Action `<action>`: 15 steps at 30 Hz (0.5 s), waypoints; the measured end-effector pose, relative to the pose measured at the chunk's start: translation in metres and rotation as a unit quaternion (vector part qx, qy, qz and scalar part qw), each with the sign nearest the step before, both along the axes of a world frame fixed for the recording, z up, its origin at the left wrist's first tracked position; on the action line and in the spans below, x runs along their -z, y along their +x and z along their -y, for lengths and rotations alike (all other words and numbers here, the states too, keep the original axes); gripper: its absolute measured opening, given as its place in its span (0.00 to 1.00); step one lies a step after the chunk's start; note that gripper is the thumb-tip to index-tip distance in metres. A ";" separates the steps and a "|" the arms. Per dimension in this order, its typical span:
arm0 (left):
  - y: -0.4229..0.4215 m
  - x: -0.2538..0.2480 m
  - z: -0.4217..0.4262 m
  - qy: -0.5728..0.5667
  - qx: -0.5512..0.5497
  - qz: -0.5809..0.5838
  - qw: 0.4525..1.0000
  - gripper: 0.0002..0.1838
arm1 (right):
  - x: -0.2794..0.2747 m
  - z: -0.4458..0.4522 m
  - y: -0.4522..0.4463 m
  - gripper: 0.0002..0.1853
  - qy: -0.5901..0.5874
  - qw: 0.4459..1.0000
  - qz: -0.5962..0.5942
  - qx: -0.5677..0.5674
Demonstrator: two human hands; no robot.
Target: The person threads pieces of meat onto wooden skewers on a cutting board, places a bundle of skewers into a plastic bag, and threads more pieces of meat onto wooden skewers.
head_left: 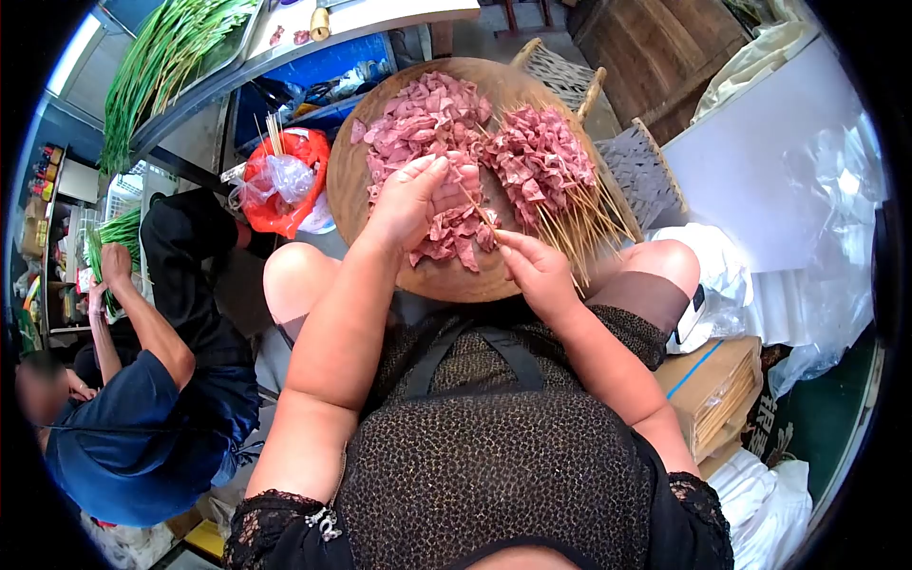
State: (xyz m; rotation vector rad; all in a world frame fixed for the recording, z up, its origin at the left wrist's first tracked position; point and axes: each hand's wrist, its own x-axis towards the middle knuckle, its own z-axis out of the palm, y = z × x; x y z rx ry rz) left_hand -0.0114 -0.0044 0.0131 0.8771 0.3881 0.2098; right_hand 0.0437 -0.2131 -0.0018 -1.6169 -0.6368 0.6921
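Observation:
On a round wooden board (356, 204) over my knees lies a pile of raw pinkish meat slices (427, 109). My left hand (411, 198) is closed over the pile, thumb and fingers pinching a meat slice (454, 180). Lower and to the right, my right hand (534, 266) grips a thin wooden skewer (483, 215), its point angled up toward the left fingers. Loaded meat skewers (541, 157) are heaped on the board's right side, bare stick ends fanning toward me. Loose slices (451, 237) lie below my left hand.
A red bag (306, 176) with sticks stands left of the board. A co-worker (142, 408) sits at the left, hands on green stalks. More greens (180, 66) lie on a table. Woven chairs (641, 171) and a cardboard stack (714, 394) are at the right.

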 end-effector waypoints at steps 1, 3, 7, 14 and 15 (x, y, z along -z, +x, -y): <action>0.001 0.000 -0.001 0.017 0.007 0.000 1.000 0.15 | -0.003 0.000 0.001 0.14 -0.010 0.999 -0.036 -0.006; 0.000 0.000 0.000 0.010 0.010 0.000 1.000 0.14 | -0.008 -0.002 0.000 0.14 -0.015 0.998 -0.057 -0.011; 0.000 -0.002 0.003 0.013 0.032 -0.007 0.999 0.15 | -0.009 -0.008 0.002 0.14 0.003 0.993 -0.121 -0.007; 0.002 0.021 0.031 0.025 0.130 -0.018 0.991 0.14 | -0.008 -0.022 0.018 0.08 0.035 0.995 -0.097 0.016; 0.001 0.022 0.031 0.023 0.131 -0.019 0.991 0.14 | -0.005 -0.022 0.021 0.08 0.064 0.991 -0.112 0.020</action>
